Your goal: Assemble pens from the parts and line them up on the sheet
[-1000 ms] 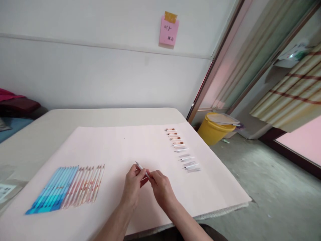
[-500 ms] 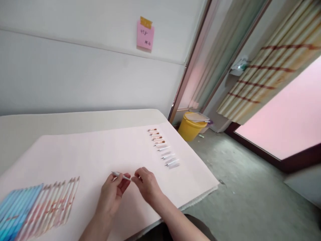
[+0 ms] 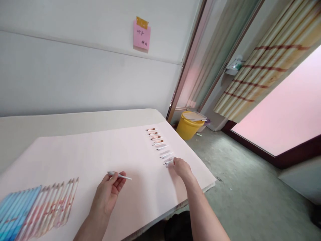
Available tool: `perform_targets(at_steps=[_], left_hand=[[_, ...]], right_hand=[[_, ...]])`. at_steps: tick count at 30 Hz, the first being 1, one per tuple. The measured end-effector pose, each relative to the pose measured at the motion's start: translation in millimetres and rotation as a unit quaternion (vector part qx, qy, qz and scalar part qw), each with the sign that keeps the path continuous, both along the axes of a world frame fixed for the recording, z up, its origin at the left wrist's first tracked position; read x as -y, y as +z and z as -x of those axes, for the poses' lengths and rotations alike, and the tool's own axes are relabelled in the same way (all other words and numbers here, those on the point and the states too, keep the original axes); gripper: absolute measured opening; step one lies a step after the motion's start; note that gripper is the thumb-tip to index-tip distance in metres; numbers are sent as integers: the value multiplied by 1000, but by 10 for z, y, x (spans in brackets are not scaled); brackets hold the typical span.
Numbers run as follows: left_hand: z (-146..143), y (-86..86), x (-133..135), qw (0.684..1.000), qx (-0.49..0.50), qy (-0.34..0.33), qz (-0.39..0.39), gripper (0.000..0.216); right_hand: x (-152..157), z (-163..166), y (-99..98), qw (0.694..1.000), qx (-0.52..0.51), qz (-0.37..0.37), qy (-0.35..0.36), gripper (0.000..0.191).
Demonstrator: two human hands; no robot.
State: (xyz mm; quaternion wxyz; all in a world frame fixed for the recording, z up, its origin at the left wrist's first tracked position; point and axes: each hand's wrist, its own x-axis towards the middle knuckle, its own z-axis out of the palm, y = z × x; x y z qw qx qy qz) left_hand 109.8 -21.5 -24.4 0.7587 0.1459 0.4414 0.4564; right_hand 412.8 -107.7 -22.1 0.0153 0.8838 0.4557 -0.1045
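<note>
The left hand (image 3: 107,194) pinches a thin white rod (image 3: 119,175) between thumb and fingertips, holding it level just above the smooth, pale pink sheet (image 3: 100,154). The right hand (image 3: 182,167) lies fingers-down at the near end of a row of small pieces (image 3: 160,147), slim white stubs, some with brown tips. Whether it grips one cannot be told. Flat blue and pink striped pens (image 3: 37,209) lie side by side at the left.
</note>
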Motion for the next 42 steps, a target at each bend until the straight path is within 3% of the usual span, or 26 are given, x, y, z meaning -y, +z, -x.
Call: perform_targets(at_steps=[11, 18, 23, 34, 42], left_hand=[[55, -10, -50, 999, 12, 38, -10, 15], [68, -2, -70, 998, -26, 57, -32, 11], [40, -13, -68, 997, -31, 60, -36, 11], [45, -13, -64, 996, -43, 57, -56, 10], [-37, -6, 46, 994, -75, 24, -73, 10]], right_hand=[[-190, 828, 23, 986, -28, -4, 167, 19], [-191, 1326, 185, 946, -104, -118, 284, 15], [-159, 1397, 231, 934, -133, -139, 302, 15], [-163, 1375, 227, 939, -132, -151, 279, 16], [-146, 1534, 135, 921, -150, -212, 290, 14]])
